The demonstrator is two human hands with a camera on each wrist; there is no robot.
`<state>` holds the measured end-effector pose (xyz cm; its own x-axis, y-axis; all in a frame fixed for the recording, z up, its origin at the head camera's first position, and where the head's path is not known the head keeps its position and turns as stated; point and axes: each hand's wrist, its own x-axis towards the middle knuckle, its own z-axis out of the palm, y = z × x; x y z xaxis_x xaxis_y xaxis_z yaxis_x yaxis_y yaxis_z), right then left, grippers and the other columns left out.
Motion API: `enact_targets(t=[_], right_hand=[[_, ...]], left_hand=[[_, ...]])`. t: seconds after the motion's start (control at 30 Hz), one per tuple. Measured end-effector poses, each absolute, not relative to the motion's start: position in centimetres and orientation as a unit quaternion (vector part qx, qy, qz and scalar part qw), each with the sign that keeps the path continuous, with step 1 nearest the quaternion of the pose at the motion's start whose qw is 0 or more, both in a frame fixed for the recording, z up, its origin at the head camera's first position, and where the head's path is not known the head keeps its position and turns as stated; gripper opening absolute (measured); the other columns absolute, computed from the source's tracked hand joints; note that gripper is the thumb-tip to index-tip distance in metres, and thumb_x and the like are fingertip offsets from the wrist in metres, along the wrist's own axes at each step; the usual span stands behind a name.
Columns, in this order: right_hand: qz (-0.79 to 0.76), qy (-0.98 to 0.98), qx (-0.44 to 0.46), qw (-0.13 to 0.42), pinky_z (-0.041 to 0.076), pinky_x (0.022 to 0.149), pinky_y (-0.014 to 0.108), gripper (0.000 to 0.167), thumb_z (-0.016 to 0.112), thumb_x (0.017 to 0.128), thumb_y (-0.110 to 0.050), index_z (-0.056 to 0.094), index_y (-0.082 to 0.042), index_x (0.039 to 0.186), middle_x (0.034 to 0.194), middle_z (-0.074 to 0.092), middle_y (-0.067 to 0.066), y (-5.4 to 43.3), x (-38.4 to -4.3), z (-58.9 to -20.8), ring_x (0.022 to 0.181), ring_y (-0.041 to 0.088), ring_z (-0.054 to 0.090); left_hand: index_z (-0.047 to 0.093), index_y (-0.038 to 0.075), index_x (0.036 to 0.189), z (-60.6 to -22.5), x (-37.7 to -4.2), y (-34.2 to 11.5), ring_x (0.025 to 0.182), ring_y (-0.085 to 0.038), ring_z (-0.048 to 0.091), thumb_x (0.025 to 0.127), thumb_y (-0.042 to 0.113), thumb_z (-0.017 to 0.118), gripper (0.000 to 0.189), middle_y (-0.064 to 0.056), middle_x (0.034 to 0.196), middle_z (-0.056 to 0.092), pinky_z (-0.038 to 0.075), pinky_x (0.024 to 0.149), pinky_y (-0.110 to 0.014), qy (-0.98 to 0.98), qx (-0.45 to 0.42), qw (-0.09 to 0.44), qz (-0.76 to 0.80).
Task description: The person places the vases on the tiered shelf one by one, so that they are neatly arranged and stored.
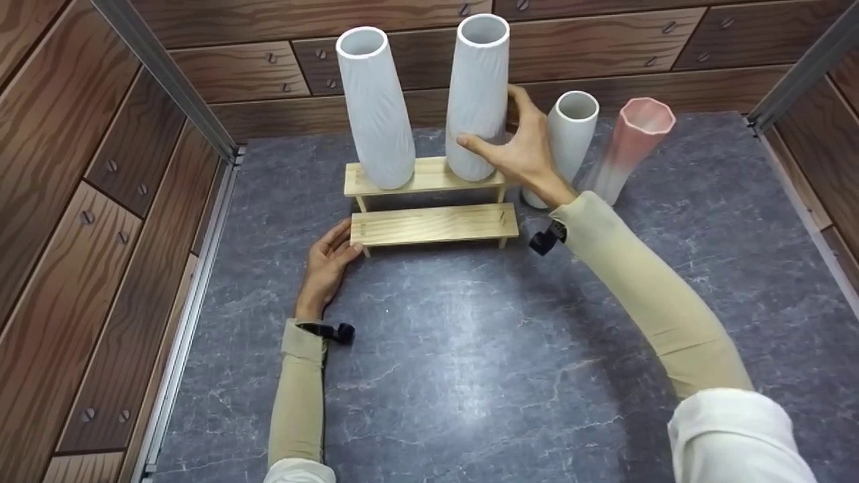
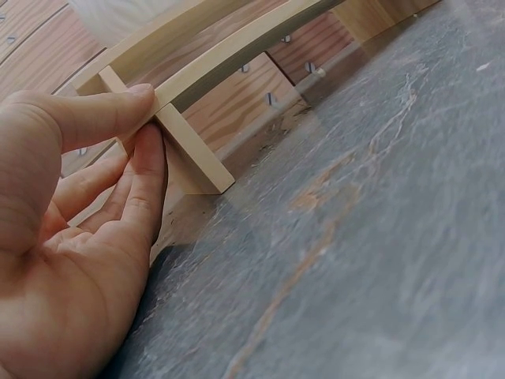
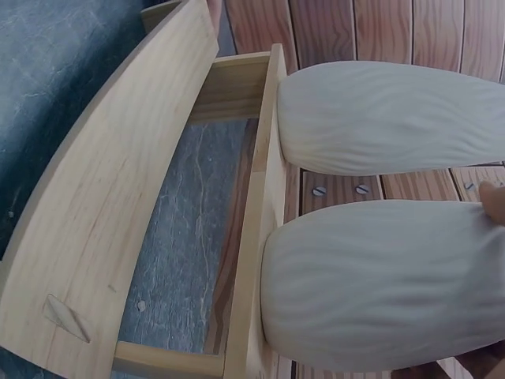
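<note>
A two-tier pale wooden stand [image 1: 435, 225] sits on the grey marbled surface. At its near left corner my left hand [image 1: 327, 268] pinches the end of the front board, thumb [image 2: 118, 110] on the board's end and fingers around the leg below. Two tall white textured vases stand upright on the rear, higher board [image 1: 429, 174]. My right hand [image 1: 527, 144] holds the right white vase [image 1: 478, 100] from its right side, thumb across the front and fingers behind. To its left stands the other white vase [image 1: 378, 111], a small gap between them.
Right of the stand, behind my right forearm, are a shorter white vase [image 1: 574, 137] and a pink-and-white faceted vase [image 1: 634, 144]. Wood-patterned panels [image 1: 564, 47] close off the back and sides, with a metal rail [image 1: 194, 295] along the left edge.
</note>
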<state>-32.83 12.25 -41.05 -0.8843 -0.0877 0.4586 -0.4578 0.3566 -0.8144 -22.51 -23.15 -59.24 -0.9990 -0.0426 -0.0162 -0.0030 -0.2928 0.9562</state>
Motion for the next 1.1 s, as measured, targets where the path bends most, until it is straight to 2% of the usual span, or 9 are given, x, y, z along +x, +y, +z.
enact_targets(t=[0.07,0.23,0.37,0.6,0.77,0.9,1.0,1.1], right_hand=[[0.546,-0.803,0.170,0.168,0.060,0.100,0.032,0.085,0.099,0.074,-0.029,0.059,-0.005,0.144,0.131,0.071,0.012,12.6,-32.4,-41.1,0.118,0.019,0.068],[0.554,-0.797,0.177,0.166,0.058,0.105,0.046,0.081,0.096,0.078,-0.020,0.056,-0.001,0.146,0.134,0.069,0.015,13.6,-31.1,-41.3,0.123,0.024,0.066],[0.561,-0.790,0.184,0.165,0.058,0.107,0.052,0.079,0.095,0.080,-0.013,0.054,0.003,0.146,0.138,0.067,0.016,14.7,-30.2,-41.5,0.126,0.029,0.066],[0.567,-0.782,0.189,0.180,0.059,0.105,0.045,0.073,0.093,0.080,-0.009,0.058,0.002,0.144,0.138,0.068,0.010,16.9,-28.0,-42.0,0.123,0.027,0.068],[0.568,-0.776,0.196,0.192,0.059,0.105,0.042,0.072,0.093,0.080,-0.003,0.058,0.003,0.143,0.138,0.069,0.011,18.4,-26.5,-42.6,0.122,0.026,0.068],[0.564,-0.779,0.191,0.197,0.059,0.104,0.037,0.071,0.093,0.080,-0.003,0.059,0.003,0.143,0.139,0.068,0.015,19.6,-25.5,-43.0,0.123,0.032,0.068],[0.559,-0.782,0.185,0.203,0.059,0.104,0.037,0.071,0.093,0.080,-0.003,0.059,0.003,0.142,0.138,0.068,0.018,20.5,-25.1,-43.4,0.122,0.037,0.067],[0.552,-0.786,0.177,0.213,0.060,0.102,0.037,0.070,0.093,0.080,-0.003,0.060,0.002,0.142,0.137,0.069,0.017,21.4,-24.9,-43.9,0.122,0.035,0.068]], left_hand=[[0.040,-0.011,0.159,-59.2,-22.5,-23.1,0.133,-0.025,0.059,0.096,-0.015,0.067,0.069,-0.032,0.161,0.044,0.058,0.101,-0.023,-0.594,0.021,0.013,-0.804],[0.039,-0.009,0.160,-59.2,-22.4,-23.1,0.139,-0.031,0.056,0.097,-0.014,0.067,0.069,-0.031,0.162,0.044,0.057,0.102,-0.023,-0.599,0.025,0.007,-0.801],[0.039,-0.009,0.160,-59.2,-22.5,-23.1,0.138,-0.030,0.057,0.097,-0.014,0.067,0.068,-0.030,0.162,0.044,0.057,0.101,-0.023,-0.599,0.026,0.009,-0.800],[0.038,-0.011,0.160,-59.2,-22.4,-23.1,0.126,-0.019,0.064,0.096,-0.016,0.066,0.069,-0.033,0.160,0.043,0.058,0.100,-0.023,-0.598,0.019,0.010,-0.801],[0.038,-0.010,0.160,-59.4,-22.5,-23.1,0.135,-0.027,0.058,0.096,-0.016,0.066,0.070,-0.032,0.162,0.043,0.057,0.101,-0.023,-0.598,0.025,0.007,-0.801],[0.038,-0.010,0.160,-59.4,-22.5,-23.1,0.142,-0.034,0.053,0.096,-0.015,0.067,0.070,-0.030,0.163,0.043,0.057,0.103,-0.023,-0.600,0.027,0.008,-0.800],[0.039,-0.010,0.160,-59.3,-22.5,-23.2,0.141,-0.034,0.053,0.096,-0.014,0.068,0.070,-0.030,0.162,0.044,0.057,0.102,-0.023,-0.599,0.027,0.009,-0.800],[0.040,-0.009,0.160,-59.2,-22.4,-23.2,0.138,-0.031,0.056,0.096,-0.014,0.068,0.070,-0.030,0.161,0.045,0.057,0.102,-0.024,-0.598,0.023,0.008,-0.801]])
